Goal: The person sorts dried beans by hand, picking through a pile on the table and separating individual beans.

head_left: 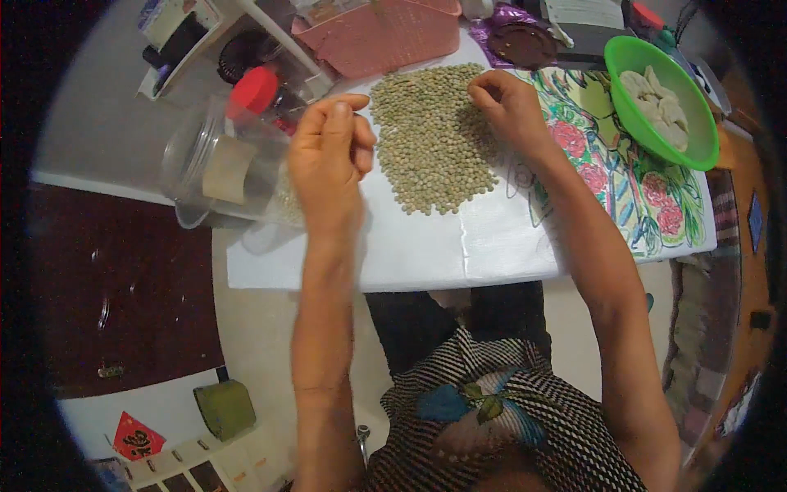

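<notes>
A flat layer of dried green peas is spread over the white tabletop. My left hand is raised at the left border of the peas, its fingers curled in and the thumb laid against them. Whatever it may hold is hidden. At the upper right part of the layer, my right hand has thumb and forefinger drawn together in a pinch over the peas. Anything between those fingertips is too small to see. Beside my left wrist a clear plastic jar lies tipped over, with some pale contents near the wrist.
Behind the peas stands a pink basket. A green bowl with pale dumpling-like pieces is at the right, on a flower-patterned cover. A red-lidded container and a white shelf border the left back.
</notes>
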